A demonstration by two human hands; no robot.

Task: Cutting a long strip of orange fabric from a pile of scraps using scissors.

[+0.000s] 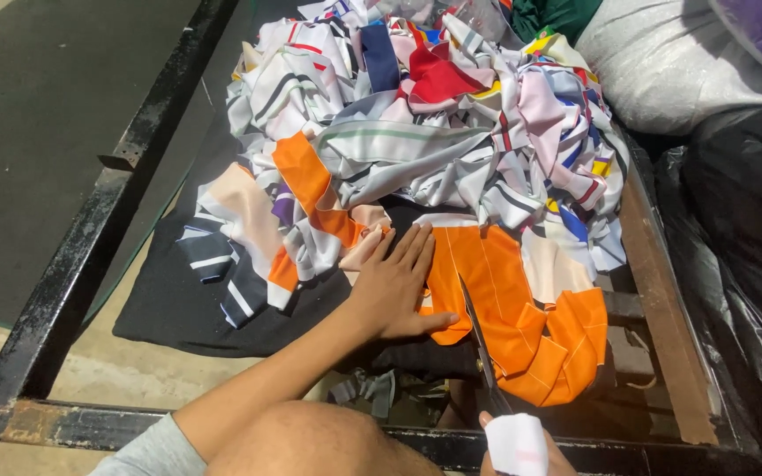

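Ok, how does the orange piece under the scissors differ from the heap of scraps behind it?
The orange fabric piece is one colour and lies spread flat under the left hand, with the scissors in the right hand cutting it. The heap of scraps is striped, multicoloured, crumpled and untouched. Both are cloth on the same frame.

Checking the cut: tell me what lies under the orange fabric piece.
Under the orange fabric piece, black cloth and a wooden frame slat show at its edges; anything directly beneath is covered.

We see an orange cloth piece (509,300) with thin white stripes, a heap of scraps (425,123) in white, navy, red, pink, yellow, a black cloth (178,308) underneath.
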